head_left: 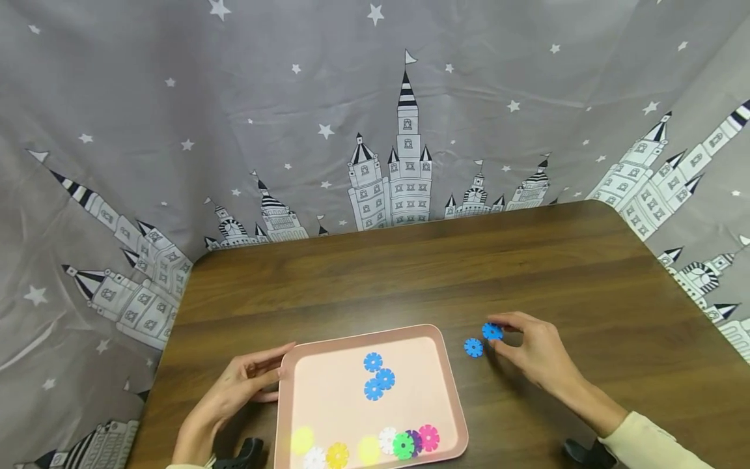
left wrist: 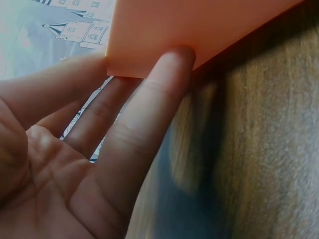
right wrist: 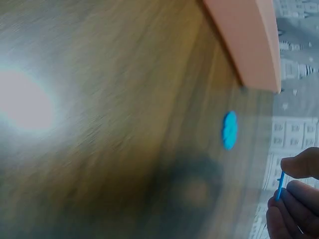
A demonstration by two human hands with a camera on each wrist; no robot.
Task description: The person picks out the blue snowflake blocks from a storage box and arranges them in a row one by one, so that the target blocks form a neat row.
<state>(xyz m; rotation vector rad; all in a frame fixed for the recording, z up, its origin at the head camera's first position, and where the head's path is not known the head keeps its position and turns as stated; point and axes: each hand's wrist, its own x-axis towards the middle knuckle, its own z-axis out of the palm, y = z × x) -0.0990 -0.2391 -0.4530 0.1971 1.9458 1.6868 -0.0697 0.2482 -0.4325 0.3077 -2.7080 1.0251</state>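
My right hand point(head_left: 539, 352) pinches a blue toothed plastic disc point(head_left: 492, 331) between thumb and fingers, to the right of the tray. In the right wrist view that disc point(right wrist: 280, 186) is seen edge-on, above the table. A second blue disc point(head_left: 473, 348) lies flat on the wood beside it. My left hand point(head_left: 237, 384) touches the left side of the pink tray point(head_left: 285, 417) near its far corner, fingers extended. The left wrist view shows a fingertip pressed to the tray's outer wall point(left wrist: 149, 35). Inside the tray, three blue discs point(head_left: 374, 389) lie in a cluster.
Along the tray's near side lie several more discs: yellow point(head_left: 337, 455), white point(head_left: 387, 440), green point(head_left: 403, 446), purple point(head_left: 416, 441) and pink point(head_left: 430, 438). The brown wooden table point(head_left: 410, 273) extends back to a grey curtain point(head_left: 263, 85) printed with castles and stars.
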